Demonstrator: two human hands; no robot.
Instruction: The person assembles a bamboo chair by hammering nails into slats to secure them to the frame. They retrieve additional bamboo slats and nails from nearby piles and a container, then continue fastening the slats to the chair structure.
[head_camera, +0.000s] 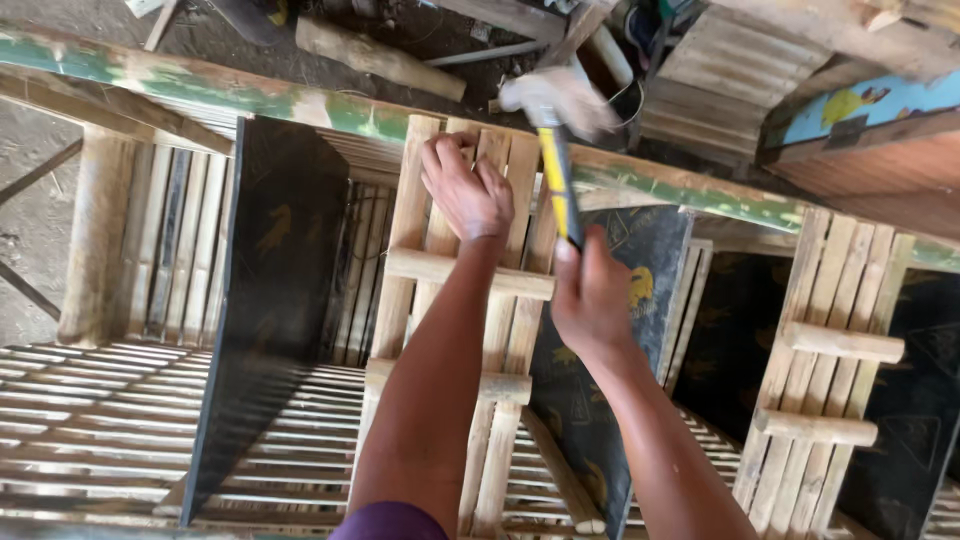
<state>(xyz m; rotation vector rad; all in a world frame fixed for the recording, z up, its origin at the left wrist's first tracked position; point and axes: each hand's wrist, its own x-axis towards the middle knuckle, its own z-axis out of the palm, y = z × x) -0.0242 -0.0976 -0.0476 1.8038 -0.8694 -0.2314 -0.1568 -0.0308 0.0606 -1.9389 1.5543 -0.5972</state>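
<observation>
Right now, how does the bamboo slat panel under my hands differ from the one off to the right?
The middle slat panel has the left hand pressing its top, and the hammer in the right hand is raised over it. The right slat panel is untouched. The middle one sits nearer. Both have upright slats with round crossbars.

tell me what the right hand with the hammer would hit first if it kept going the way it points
Probably the top of the bamboo slat panel, beside the left hand. The right hand aims the hammer there, though its head is blurred and depth unclear.
</observation>
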